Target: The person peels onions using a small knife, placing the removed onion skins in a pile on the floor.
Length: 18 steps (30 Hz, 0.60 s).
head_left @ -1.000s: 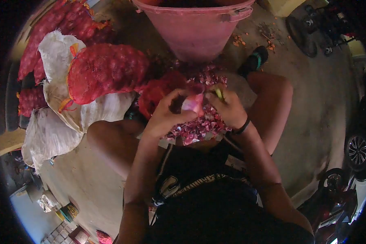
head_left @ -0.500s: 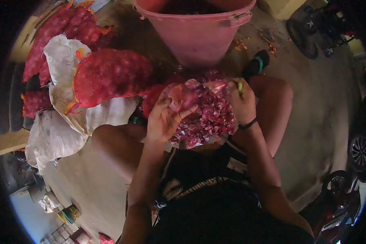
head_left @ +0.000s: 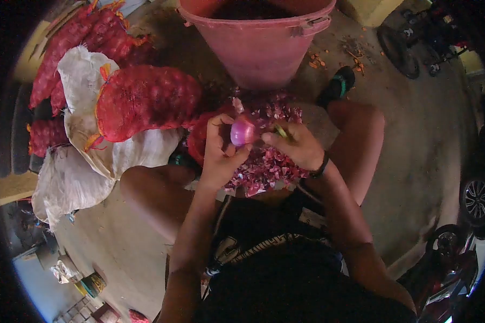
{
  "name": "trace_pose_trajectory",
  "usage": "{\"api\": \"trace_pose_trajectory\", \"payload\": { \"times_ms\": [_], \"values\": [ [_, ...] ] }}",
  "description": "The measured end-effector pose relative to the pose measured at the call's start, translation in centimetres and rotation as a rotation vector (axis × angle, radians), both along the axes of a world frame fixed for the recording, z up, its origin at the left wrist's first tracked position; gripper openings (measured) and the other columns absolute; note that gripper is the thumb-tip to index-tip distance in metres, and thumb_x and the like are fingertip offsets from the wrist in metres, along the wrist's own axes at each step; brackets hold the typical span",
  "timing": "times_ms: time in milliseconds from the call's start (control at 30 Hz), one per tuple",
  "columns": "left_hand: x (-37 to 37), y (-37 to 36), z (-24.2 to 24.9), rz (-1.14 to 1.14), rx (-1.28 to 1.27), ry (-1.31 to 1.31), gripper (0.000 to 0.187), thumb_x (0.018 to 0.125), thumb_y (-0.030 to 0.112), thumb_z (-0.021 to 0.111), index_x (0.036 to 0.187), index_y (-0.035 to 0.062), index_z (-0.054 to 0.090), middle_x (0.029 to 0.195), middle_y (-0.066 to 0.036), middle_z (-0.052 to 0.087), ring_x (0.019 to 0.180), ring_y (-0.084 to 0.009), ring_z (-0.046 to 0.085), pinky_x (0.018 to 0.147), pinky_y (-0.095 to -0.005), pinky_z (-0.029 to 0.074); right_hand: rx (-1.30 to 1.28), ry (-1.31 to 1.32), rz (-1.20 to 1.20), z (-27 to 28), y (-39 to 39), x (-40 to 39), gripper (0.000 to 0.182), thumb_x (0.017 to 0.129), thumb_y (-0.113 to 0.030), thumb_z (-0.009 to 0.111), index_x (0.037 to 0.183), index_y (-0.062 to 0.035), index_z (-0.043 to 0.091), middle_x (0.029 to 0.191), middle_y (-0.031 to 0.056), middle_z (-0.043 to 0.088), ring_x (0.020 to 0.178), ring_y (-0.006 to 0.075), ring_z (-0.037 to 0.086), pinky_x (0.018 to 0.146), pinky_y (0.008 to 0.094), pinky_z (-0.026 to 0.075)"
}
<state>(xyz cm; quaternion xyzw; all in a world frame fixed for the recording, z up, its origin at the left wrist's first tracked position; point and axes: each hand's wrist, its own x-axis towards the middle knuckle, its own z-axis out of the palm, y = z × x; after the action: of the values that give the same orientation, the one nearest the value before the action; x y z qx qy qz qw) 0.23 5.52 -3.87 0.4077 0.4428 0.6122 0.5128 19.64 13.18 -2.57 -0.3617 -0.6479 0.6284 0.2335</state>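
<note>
Over left edge of onion-skin heap [head_left: 267,171]: red onion [head_left: 242,132], left hand [head_left: 221,155] grip snug round it. Right hand [head_left: 303,148] clutching small yellow-green object [head_left: 281,131]. Onion's probably light, firm, slick tbh; grab fat sides, not papery tip [head_left: 237,105].

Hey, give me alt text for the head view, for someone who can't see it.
A left hand holds a purple onion; the right hand, beside it, grips a yellow-green object, above scattered onion skins. A pink tub stands beyond, with a full red mesh sack to the left.
</note>
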Motion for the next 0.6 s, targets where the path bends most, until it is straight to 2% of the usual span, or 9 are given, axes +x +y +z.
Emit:
{"api": "trace_pose_trajectory", "payload": {
  "times_ms": [67,167,233,267,333,467,533,600],
  "values": [
    [0.2,-0.1,0.3,-0.023,-0.023,0.033,0.065,0.077,-0.012,0.07,0.128,0.0098,0.037,0.119,-0.004,0.046,0.112,-0.0133,0.052,0.097,-0.0296,0.047,0.121,-0.025,0.037,-1.0,0.0,-0.2,0.037,0.092,-0.038,0.063,0.088,-0.001,0.063,0.07,0.0071,0.054,0.068,0.0139,0.05,0.063,0.0326,0.041],
    [0.1,-0.2,0.7,-0.043,-0.042,0.091,0.061,0.078,-0.007,0.072,0.128,0.0069,0.04,0.119,-0.005,0.049,0.11,-0.0138,0.054,0.095,-0.0294,0.048,0.041,-0.011,0.159,0.7,-0.1,0.3,0.034,0.094,-0.034,0.062,0.087,-0.0007,0.062,0.071,0.0073,0.054,0.067,0.0145,0.049,0.064,0.0333,0.042],
    [-0.1,0.1,0.0,-0.051,-0.056,0.139,0.057,0.08,-0.004,0.072,0.129,0.0044,0.043,0.119,-0.006,0.052,0.108,-0.0148,0.056,0.093,-0.0298,0.05,0.033,0.054,0.149,-0.2,-0.2,0.2,0.032,0.094,-0.032,0.062,0.087,-0.0008,0.061,0.071,0.0078,0.053,0.067,0.0149,0.05,0.064,0.034,0.042],
    [-0.1,-0.1,-0.1,-0.077,-0.086,-0.025,0.056,0.081,-0.003,0.072,0.129,0.0034,0.045,0.12,-0.007,0.053,0.109,-0.0154,0.056,0.092,-0.0306,0.051,0.029,0.085,0.142,-0.6,-0.3,0.2,0.03,0.094,-0.03,0.062,0.087,-0.0009,0.061,0.071,0.0081,0.053,0.067,0.0151,0.05,0.064,0.0344,0.042],
    [0.3,-0.3,0.9,-0.129,-0.142,-0.353,0.053,0.082,0.0,0.072,0.129,0.0014,0.047,0.121,-0.009,0.055,0.109,-0.0167,0.057,0.09,-0.0323,0.052,0.184,0.008,0.082,0.3,-0.4,0.3,0.026,0.093,-0.026,0.063,0.088,-0.001,0.061,0.071,0.0082,0.052,0.067,0.0147,0.05,0.063,0.0341,0.042],
    [-0.3,-0.2,0.8,-0.196,-0.169,-0.431,0.054,0.081,0.001,0.073,0.129,0.0005,0.049,0.12,-0.009,0.058,0.107,-0.019,0.06,0.092,-0.0353,0.053,0.379,-0.012,0.012,0.9,-0.7,-0.1,0.018,0.09,-0.018,0.066,0.089,-0.0009,0.06,0.073,0.0076,0.053,0.068,0.0135,0.05,0.063,0.0327,0.042],
    [-0.8,-0.2,0.8,-0.255,-0.178,-0.457,0.054,0.081,0.001,0.073,0.129,0.0001,0.051,0.118,-0.01,0.059,0.108,-0.0192,0.06,0.093,-0.0359,0.053,0.282,0.084,0.003,0.3,-0.8,0.1,0.017,0.089,-0.016,0.067,0.088,-0.0008,0.06,0.074,0.0075,0.053,0.068,0.0132,0.05,0.062,0.0319,0.042],
    [-1.3,-0.7,0.4,-0.318,-0.172,-0.406,0.057,0.08,0.007,0.074,0.132,0.0022,0.048,0.128,-0.013,0.055,0.116,-0.0234,0.057,0.092,-0.0377,0.054,0.163,0.147,0.01,0.6,-0.6,0.4,0.016,0.089,-0.015,0.067,0.087,-0.0007,0.059,0.074,0.007,0.053,0.069,0.0126,0.049,0.063,0.0314,0.042]
  ]
}}
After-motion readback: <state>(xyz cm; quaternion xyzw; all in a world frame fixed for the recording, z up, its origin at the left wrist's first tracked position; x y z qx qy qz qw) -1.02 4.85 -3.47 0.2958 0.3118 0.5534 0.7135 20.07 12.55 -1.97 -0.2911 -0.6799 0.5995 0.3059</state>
